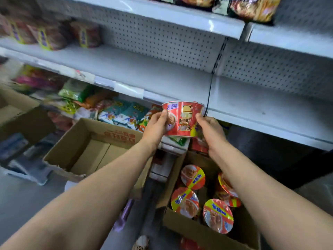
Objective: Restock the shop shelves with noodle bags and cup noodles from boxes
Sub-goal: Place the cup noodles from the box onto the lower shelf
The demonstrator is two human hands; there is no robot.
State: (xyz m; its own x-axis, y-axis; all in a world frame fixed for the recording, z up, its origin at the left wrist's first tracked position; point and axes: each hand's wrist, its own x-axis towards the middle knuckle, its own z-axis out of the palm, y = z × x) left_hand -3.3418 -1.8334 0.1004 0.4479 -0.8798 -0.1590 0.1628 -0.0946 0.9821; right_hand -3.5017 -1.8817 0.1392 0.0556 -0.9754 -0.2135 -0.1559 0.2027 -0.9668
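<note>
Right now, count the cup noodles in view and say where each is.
5. One cup held by left hand and right hand at the shelf edge. Four in the box: rear cup, left cup, front cup, right cup. More may hide underneath.

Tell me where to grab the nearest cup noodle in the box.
By the lid rim, from above: the nearest cup noodle sits lid-up, a little tilted, with the box wall in front and other cups crowding its sides.
</note>
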